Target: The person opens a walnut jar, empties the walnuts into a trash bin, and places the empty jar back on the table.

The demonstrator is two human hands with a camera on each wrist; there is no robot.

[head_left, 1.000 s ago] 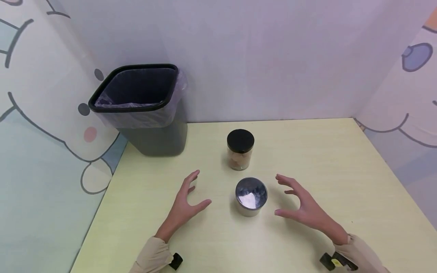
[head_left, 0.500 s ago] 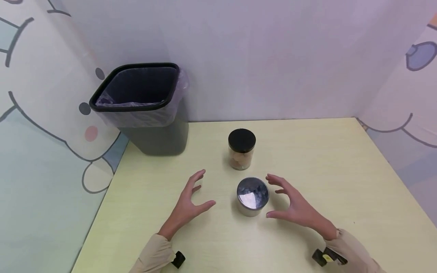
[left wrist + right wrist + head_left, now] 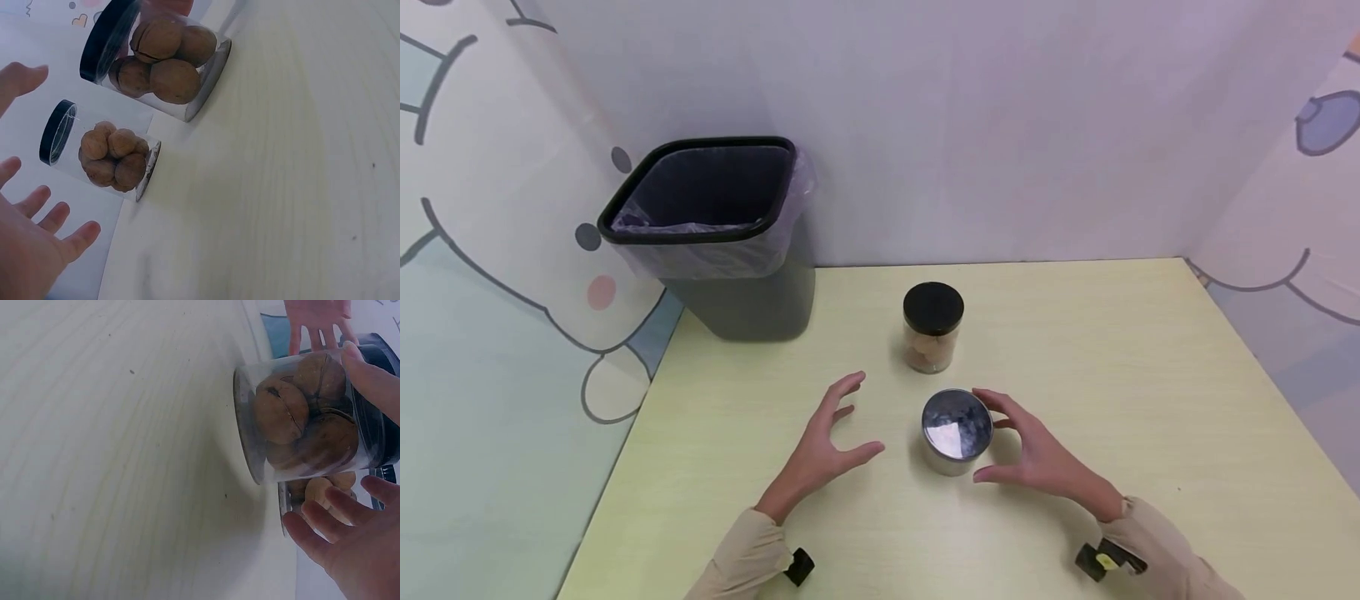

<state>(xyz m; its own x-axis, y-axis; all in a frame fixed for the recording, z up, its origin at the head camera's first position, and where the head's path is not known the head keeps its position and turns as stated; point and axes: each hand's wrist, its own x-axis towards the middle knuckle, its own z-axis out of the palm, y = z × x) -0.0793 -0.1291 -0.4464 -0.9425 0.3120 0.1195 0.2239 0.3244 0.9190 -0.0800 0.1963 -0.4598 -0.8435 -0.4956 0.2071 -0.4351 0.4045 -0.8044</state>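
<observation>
A clear jar of walnuts with a shiny dark lid (image 3: 957, 425) stands upright on the table, between my two hands. My right hand (image 3: 1037, 454) is at its right side, thumb and fingers spread apart around it; in the right wrist view the thumb (image 3: 375, 381) overlaps the jar near the lid. To the left of the jar my left hand (image 3: 820, 454) hovers with a gap, fingers and thumb spread, holding nothing. Behind stands a second clear jar with a black lid (image 3: 933, 308); walnuts (image 3: 115, 156) show inside it in the left wrist view.
A grey bin (image 3: 752, 304) with a black rim and a plastic liner stands at the table's back left. The pale wooden table (image 3: 1112, 350) meets a white wall (image 3: 970, 133) behind, and printed panels flank both sides.
My right hand has moved left, up to the near jar's side. The left hand has shifted slightly right, toward the same jar. Both jars stay in place on the table.
</observation>
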